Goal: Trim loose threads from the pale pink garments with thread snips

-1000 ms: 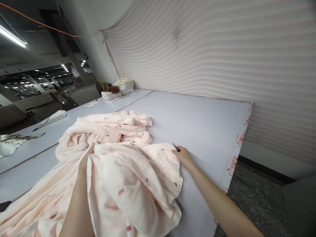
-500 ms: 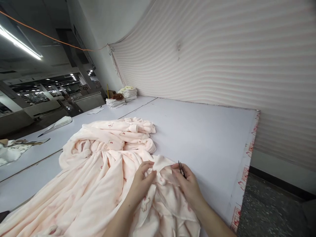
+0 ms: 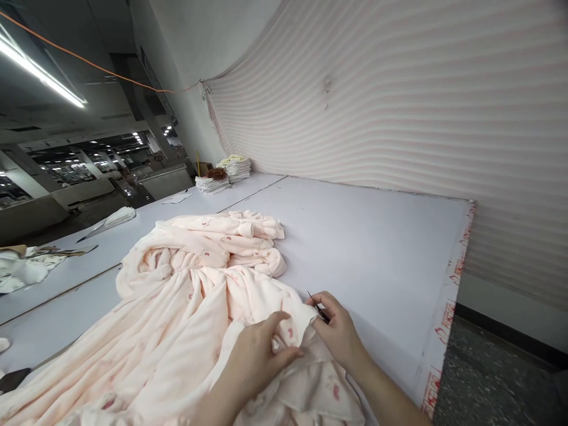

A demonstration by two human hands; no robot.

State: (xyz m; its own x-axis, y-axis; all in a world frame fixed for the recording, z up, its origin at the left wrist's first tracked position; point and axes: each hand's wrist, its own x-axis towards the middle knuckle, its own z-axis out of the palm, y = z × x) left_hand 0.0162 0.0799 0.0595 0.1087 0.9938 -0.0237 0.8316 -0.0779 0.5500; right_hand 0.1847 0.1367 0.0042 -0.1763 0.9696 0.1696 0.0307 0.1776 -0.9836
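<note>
A pale pink plush garment (image 3: 177, 319) with small red motifs lies gathered in folds across the table. At its near right part, my right hand (image 3: 335, 328) is closed around small dark thread snips (image 3: 320, 312), their thin tip pointing up and left. The thumb and fingers of that hand also meet the cloth's edge. Over the same cloth lies my left hand (image 3: 260, 355), its thumb and index finger apart with fabric showing between them. Its other fingers are mostly hidden.
The pale table (image 3: 364, 242) has a right edge with red-printed tape (image 3: 444, 325). Stacks of folded white cloth (image 3: 237, 168) stand at the back. White scraps (image 3: 26, 269) and a dark object (image 3: 14, 380) lie left. A striped fabric sheet (image 3: 377, 106) hangs behind.
My left hand has moved down toward me and its thumb and index finger have spread. My right hand keeps the snips at the cloth's edge. The view has shifted slightly.
</note>
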